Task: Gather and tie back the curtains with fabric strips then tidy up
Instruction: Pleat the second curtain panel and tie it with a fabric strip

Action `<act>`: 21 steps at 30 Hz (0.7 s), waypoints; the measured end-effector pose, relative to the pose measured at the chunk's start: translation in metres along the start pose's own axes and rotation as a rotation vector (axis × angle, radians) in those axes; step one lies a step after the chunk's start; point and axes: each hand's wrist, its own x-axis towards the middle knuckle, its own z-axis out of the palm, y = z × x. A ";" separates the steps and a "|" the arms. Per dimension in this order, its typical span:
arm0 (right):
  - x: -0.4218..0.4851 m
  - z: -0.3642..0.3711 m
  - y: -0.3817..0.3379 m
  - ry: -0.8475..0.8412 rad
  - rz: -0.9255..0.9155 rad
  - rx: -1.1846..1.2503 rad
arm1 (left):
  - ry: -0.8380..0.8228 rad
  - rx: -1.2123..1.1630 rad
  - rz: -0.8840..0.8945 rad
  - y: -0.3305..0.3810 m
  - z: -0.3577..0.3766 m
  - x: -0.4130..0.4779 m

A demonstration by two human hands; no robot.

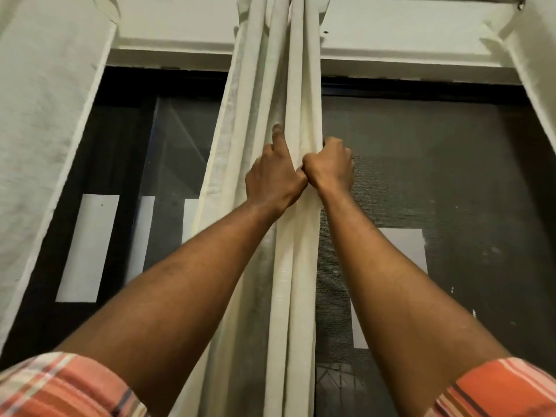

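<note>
Hanging vertically across the window point(421, 164), gathered curtain point(296, 85), left hand point(272, 179) and right hand point(331, 168) gripping its folds, hands touching.

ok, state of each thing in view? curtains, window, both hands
centre curtain: gathered into a bunch, no tie visible
left hand: grips the bunch's folds, index finger straight up
right hand: fist round the bunch's right edge
left curtain: drawn aside
right curtain: drawn aside
window: uncovered either side of the bunch
</note>
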 end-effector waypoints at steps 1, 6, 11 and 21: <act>-0.002 0.001 0.001 -0.025 -0.003 0.004 | -0.049 -0.035 -0.066 -0.001 0.001 -0.002; -0.018 0.010 0.014 -0.126 -0.011 -0.025 | -0.200 -0.197 -0.277 -0.006 0.015 -0.024; -0.053 0.029 0.040 -0.240 0.003 -0.045 | -0.279 -0.187 -0.336 -0.023 0.039 -0.066; -0.152 0.050 0.102 -0.360 0.128 -0.028 | -0.383 -0.123 -0.405 -0.051 0.062 -0.175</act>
